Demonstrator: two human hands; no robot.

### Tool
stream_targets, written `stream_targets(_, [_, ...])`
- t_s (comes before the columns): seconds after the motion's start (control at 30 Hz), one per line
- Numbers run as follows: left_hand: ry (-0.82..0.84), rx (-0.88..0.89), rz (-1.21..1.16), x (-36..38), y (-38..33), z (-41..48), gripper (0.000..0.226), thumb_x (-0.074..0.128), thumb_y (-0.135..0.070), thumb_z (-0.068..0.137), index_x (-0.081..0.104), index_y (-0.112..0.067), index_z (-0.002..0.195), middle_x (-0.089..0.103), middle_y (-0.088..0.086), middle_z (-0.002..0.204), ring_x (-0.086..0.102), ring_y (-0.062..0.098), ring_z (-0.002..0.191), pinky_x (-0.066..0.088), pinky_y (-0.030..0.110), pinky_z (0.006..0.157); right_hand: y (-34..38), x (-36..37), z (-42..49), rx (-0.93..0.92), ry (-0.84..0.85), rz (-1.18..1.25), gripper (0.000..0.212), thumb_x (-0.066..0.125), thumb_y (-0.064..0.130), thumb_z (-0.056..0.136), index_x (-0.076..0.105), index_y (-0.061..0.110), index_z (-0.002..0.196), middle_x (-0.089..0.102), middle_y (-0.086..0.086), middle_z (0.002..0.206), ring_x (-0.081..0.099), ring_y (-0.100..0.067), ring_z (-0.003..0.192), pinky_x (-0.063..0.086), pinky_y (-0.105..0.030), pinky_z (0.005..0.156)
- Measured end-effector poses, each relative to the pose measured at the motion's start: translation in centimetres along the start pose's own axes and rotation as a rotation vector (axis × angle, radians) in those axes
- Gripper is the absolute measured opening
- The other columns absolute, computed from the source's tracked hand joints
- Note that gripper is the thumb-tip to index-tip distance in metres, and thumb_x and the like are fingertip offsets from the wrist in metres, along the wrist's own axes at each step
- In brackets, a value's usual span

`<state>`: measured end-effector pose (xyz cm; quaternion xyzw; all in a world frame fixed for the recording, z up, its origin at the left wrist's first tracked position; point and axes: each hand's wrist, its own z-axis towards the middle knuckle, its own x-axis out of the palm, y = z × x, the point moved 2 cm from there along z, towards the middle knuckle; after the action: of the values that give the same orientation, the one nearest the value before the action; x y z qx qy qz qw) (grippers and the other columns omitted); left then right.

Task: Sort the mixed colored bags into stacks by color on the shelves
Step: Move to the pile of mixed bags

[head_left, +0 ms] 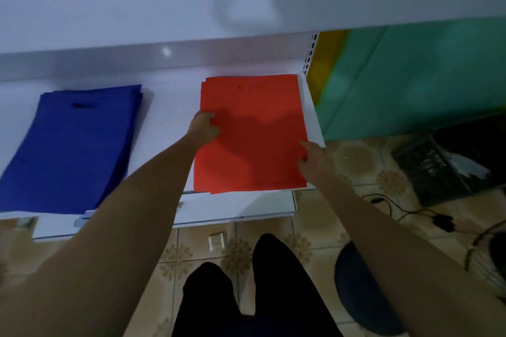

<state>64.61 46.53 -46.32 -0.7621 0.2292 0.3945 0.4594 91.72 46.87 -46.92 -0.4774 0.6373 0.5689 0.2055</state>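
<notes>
Dead centre of the frame lay the stack of red bags, flat on the white shelf, close to its right end. The left hand was at the stack's left edge, fingers curled onto it. The right hand was lower down at the right edge, thumb and fingers pinching the bags there. The two hands were set apart, one on each side of the red. Over at the left of the frame sat the stack of blue bags, on the same shelf and well apart from the red. Patterned floor tiles showed at lower right, with a black cable on them.
</notes>
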Motion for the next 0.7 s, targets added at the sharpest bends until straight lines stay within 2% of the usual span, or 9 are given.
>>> stream_targets(0.07, [0.017,-0.045,0.029,0.3,0.2,-0.3,0.051,0.058,-0.019,0.080,0.052,-0.005,0.129,0.045,0.022,0.134,0.041,0.032,0.127,0.032,0.029,0.105,-0.9,0.0,0.0,0.034,0.078,-0.079,0.055,0.048,0.020,0.092,0.030,0.015,0.144,0.027,-0.015,0.150,0.029,-0.032,0.136,0.023,-0.039,0.114])
stream_targets(0.13, [0.028,-0.076,0.079,0.1,0.6,-1.6,0.047,0.054,-0.015,0.086,0.049,-0.008,0.132,0.042,0.021,0.138,0.030,0.032,0.134,0.027,0.030,0.109,-0.8,-0.5,-0.8,0.039,0.076,-0.092,0.056,0.048,0.027,0.093,0.027,0.020,0.145,0.017,-0.015,0.153,0.022,-0.033,0.139,0.020,-0.041,0.114])
stream_targets(0.23, [0.027,-0.061,0.142,-1.3,1.2,-4.9,0.049,0.052,-0.014,0.087,0.044,-0.012,0.135,0.030,0.019,0.148,0.017,0.031,0.142,0.023,0.034,0.113,1.4,-1.2,-2.6,-0.079,0.041,-0.145,0.055,0.048,0.028,0.092,0.030,0.020,0.144,0.018,-0.014,0.152,0.024,-0.036,0.137,0.024,-0.042,0.112])
stream_targets(0.3, [0.010,0.008,0.194,-3.1,1.7,-7.9,0.050,0.052,-0.014,0.089,0.040,-0.010,0.137,0.023,0.019,0.151,0.015,0.030,0.142,0.022,0.037,0.114,4.0,-1.3,-4.4,-0.196,0.035,-0.239,0.054,0.047,0.027,0.092,0.031,0.021,0.143,0.021,-0.011,0.152,0.024,-0.034,0.136,0.024,-0.041,0.110])
stream_targets(0.4, [-0.001,0.070,0.259,-6.3,3.6,-13.4,0.052,0.049,-0.013,0.091,0.034,-0.008,0.140,0.020,0.012,0.153,0.019,0.029,0.141,0.022,0.039,0.114,8.9,0.0,-8.2,-0.366,0.077,-0.303,0.053,0.046,0.024,0.091,0.033,0.020,0.143,0.027,-0.009,0.150,0.028,-0.033,0.132,0.027,-0.039,0.107])
stream_targets(0.47, [-0.025,0.043,0.252,-8.6,5.9,-17.7,0.052,0.047,-0.013,0.093,0.032,-0.008,0.142,0.024,0.010,0.152,0.022,0.030,0.139,0.024,0.038,0.112,12.0,2.3,-11.0,-0.462,0.161,-0.343,0.053,0.045,0.023,0.092,0.032,0.019,0.143,0.031,-0.009,0.148,0.030,-0.031,0.132,0.027,-0.037,0.107])
stream_targets(0.6, [-0.100,-0.133,0.180,-12.2,13.8,-27.7,0.051,0.048,-0.016,0.092,0.034,-0.008,0.140,0.040,0.016,0.142,0.034,0.033,0.131,0.032,0.040,0.106,18.2,8.2,-17.4,-0.599,0.370,-0.452,0.051,0.042,0.024,0.094,0.031,0.016,0.142,0.040,-0.011,0.140,0.036,-0.031,0.128,0.034,-0.037,0.104])
stream_targets(0.7, [-0.170,-0.294,0.068,-14.3,20.1,-36.7,0.050,0.053,-0.014,0.091,0.038,-0.003,0.137,0.048,0.021,0.135,0.047,0.036,0.122,0.037,0.038,0.101,23.0,12.7,-23.2,-0.665,0.559,-0.516,0.052,0.041,0.028,0.096,0.026,0.017,0.144,0.034,-0.014,0.145,0.034,-0.034,0.130,0.034,-0.039,0.104])
